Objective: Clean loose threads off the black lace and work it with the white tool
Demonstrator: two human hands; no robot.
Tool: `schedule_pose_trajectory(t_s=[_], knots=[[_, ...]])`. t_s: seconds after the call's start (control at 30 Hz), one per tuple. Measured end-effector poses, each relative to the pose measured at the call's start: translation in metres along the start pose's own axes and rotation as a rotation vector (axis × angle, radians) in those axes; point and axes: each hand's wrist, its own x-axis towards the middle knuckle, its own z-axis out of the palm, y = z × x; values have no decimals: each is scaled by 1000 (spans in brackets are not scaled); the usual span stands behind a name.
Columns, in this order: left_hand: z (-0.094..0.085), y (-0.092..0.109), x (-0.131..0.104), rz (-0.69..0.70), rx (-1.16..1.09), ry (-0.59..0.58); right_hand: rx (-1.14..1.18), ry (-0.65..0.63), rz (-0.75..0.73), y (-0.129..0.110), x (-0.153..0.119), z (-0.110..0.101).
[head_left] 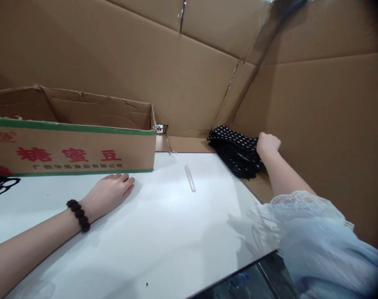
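My left hand rests palm down on the white tabletop, fingers lying loosely with nothing in them, just in front of a cardboard box. A dark beaded band circles that wrist. On the right, my right hand is closed on the edge of a stack of black polka-dot fabric at the far right corner of the table. The fingertips there are partly hidden behind the hand. Between my hands lies a slim, whitish translucent stick-like piece, touched by neither.
The open cardboard box, with green edges and red lettering, stands at the back left. Black looped material lies at the left edge. Tall cardboard walls enclose the back and right. The table's front edge ends at the lower right.
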Motion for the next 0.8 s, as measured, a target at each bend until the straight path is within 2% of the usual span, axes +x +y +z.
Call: schedule_pose_trajectory(t_s=[0.07,0.17,0.27,0.37,0.47,0.53,0.6,0.7,0.8], knots=[[1,0,0,-2,2,2,-10,15,-11,3,-3,2],[3,0,0,-11,-6,2,3,105,-57,1,-14,4],[4,0,1,-29,-23,-4,56,200,-126,-10,-20,-6],[1,-2,0,-83,-102,4,129,321,-171,-33,-18,-42],[-5,-4,0,-185,-296,52,214,467,-268,-59,-28,-97],[-8,-4,0,-233,-468,102,421,635,-501,-71,-51,-137],[-9,-1,0,-243,-667,133,594,712,-695,-77,-87,-172],[-9,9,-1,-212,-1054,138,882,679,-910,-78,-141,-206],[-14,21,-6,-170,-1508,80,1110,500,-1000,-81,-167,-212]])
